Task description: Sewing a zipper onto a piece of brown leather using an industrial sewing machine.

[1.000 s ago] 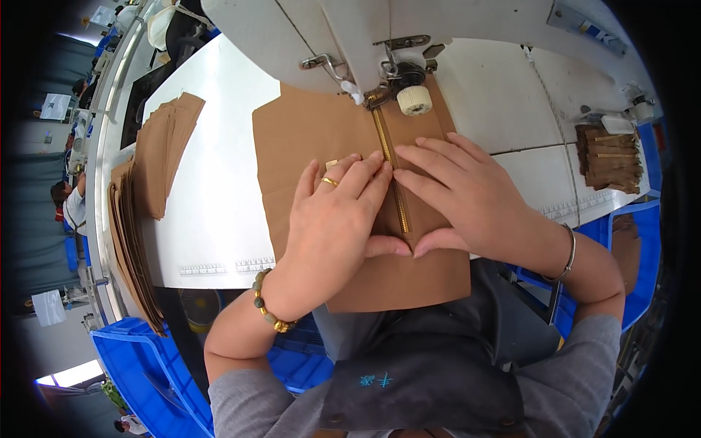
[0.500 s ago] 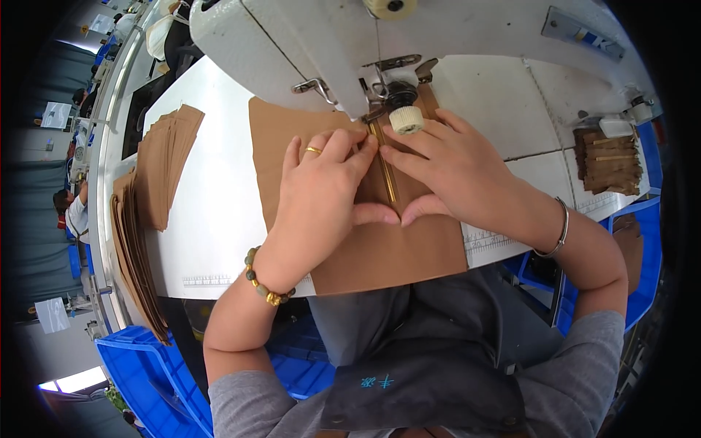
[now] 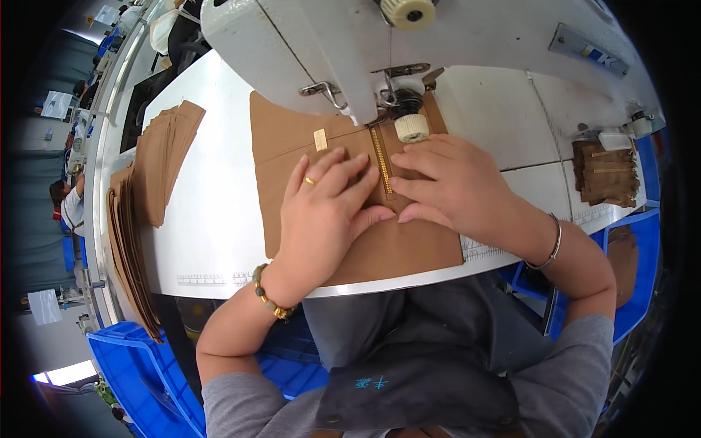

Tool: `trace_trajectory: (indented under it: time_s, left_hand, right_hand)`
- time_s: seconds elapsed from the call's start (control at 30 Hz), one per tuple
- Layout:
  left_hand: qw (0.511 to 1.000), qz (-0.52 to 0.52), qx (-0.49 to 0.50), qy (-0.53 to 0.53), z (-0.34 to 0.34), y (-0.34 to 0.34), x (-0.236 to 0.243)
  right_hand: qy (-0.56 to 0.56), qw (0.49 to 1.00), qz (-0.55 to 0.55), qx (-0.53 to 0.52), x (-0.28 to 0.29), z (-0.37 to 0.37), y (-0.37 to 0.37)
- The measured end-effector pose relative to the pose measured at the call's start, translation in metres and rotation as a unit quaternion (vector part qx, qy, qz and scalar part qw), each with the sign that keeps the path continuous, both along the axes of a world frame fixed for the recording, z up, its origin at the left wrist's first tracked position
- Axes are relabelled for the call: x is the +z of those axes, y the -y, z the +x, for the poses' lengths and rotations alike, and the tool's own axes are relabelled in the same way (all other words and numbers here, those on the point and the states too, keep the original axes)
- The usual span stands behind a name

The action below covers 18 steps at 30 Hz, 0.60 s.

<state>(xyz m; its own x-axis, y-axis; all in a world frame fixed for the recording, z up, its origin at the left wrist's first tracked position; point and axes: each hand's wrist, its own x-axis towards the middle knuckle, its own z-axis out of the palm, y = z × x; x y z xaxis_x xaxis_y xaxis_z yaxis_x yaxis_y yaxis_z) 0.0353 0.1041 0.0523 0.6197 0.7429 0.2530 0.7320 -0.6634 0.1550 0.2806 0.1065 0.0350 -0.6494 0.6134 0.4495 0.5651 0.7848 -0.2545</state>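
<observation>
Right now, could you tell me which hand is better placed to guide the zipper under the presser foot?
Probably the right hand: its fingertips lie beside the brass zipper, nearest the presser foot. The left hand lies farther back.

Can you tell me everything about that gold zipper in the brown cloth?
The zipper is a thin gold strip with tiny metal-looking teeth, closed, lying flat. It runs away from the person, in the middle of the brown cloth on the white table. Its far end sits under the sewing machine, beside a cream wheel. The left hand and right hand press the cloth on either side, fingertips at its edges.
</observation>
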Motion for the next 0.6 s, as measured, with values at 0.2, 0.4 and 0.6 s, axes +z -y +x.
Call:
trace_trajectory:
  time_s: [0.2, 0.4, 0.6]
  left_hand:
    - [0.994, 0.002, -0.031, 0.106, -0.002, 0.011, -0.011]
    - [0.996, 0.021, -0.046, 0.077, -0.002, 0.004, -0.003]
    - [0.995, 0.025, -0.056, 0.079, -0.002, -0.017, -0.005]
  right_hand:
    - [-0.016, 1.000, 0.021, -0.002, 0.003, -0.002, 0.007]
    - [0.011, 1.000, 0.019, -0.002, 0.004, -0.003, 0.008]
    - [0.029, 0.999, -0.002, -0.020, 0.000, -0.003, -0.008]
